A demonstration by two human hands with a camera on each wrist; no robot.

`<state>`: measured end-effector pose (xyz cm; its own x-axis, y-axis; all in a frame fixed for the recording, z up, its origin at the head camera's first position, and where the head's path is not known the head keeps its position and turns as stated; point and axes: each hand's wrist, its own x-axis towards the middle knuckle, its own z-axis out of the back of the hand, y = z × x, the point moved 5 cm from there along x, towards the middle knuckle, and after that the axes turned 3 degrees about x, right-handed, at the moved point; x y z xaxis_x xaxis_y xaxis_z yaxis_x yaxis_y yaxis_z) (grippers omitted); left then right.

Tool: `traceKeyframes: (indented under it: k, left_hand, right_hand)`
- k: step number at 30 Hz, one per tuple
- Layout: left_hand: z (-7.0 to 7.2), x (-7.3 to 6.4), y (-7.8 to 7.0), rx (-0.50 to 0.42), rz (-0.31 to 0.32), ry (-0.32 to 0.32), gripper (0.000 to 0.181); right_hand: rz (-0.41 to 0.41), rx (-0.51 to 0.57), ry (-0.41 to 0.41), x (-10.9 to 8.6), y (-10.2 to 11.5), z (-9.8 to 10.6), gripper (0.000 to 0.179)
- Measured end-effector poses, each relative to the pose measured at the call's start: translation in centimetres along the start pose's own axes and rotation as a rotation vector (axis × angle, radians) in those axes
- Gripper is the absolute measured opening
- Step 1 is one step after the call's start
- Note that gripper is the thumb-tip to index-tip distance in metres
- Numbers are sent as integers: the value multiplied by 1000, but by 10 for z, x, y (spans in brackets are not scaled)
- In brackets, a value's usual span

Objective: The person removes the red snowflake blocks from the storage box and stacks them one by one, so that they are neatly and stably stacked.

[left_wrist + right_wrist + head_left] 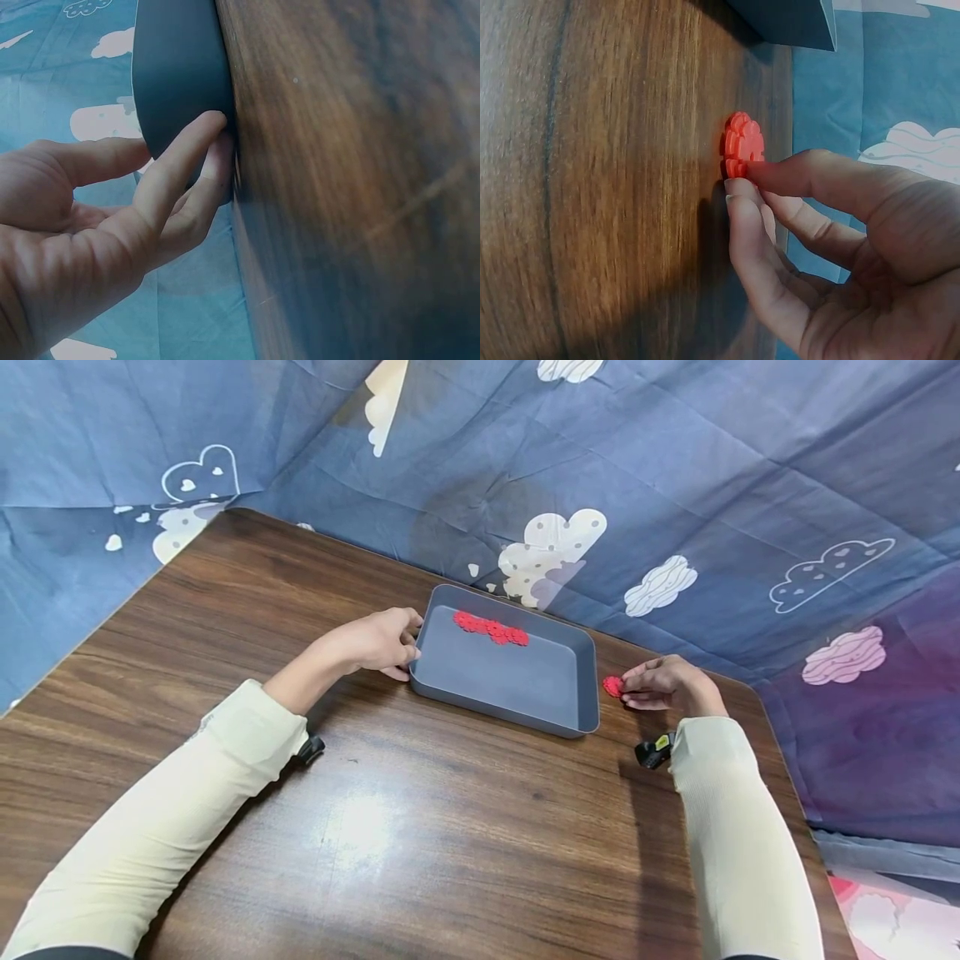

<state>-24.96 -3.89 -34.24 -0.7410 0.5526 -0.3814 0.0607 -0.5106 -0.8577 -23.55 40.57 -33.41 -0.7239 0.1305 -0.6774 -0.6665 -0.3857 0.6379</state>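
A dark grey rectangular tray (502,681) stands on the table with several red flower-shaped pieces (491,628) lying in a row along its far side. My left hand (384,643) holds the tray's left end; in the left wrist view its thumb is at the rim and its fingers (184,157) are against the outer wall. Right of the tray, my right hand (663,683) pinches a red flower-shaped piece (742,146) between thumb and fingertips. That piece has scalloped, layered edges and is close over the wood.
The brown wooden table (450,827) reaches back to a blue cloud-patterned cloth (465,485) hanging behind and to the sides. A black wrist device (654,752) sits below the right hand, and another (309,749) is by the left cuff.
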Motion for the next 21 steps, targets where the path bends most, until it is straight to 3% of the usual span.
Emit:
traceKeyframes:
  k: [13, 21]
  left_hand:
    - [-1, 1, -1, -1, 6, 10, 63]
    - [-1, -1, 0, 8, 5, 5, 61]
  right_hand:
    - [39, -24, 1, -10, 14, -3, 14]
    - [80, 9, -34, -13, 44, -19, 20]
